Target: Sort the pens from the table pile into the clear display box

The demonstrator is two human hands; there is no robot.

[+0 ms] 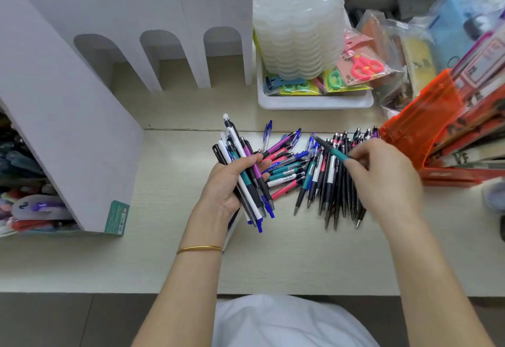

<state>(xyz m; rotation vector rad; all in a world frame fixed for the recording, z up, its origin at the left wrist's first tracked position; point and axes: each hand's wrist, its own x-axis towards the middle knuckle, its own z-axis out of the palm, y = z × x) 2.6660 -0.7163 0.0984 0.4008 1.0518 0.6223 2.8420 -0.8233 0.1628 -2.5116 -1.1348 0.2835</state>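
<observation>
Left hand (231,185) grips pens (237,141), right (382,180), seemingly, pen (332,150)

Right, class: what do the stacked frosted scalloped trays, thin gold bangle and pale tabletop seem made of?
Stacked frosted scalloped trays: translucent plastic, light shows through. Thin gold bangle: probably polished metal, it glints. Pale tabletop: perhaps matt wood-look laminate, faint grain.

Blue, teal, pink, purple and black pens (289,172) lie on a pale wood-grain table (164,251); a bundle (250,191) mixes white, black, teal and purple. A single pen (336,152) is teal and dark grey (gold bangle (199,249), orange folder (420,128), pink scissors (366,67) nearby).
</observation>
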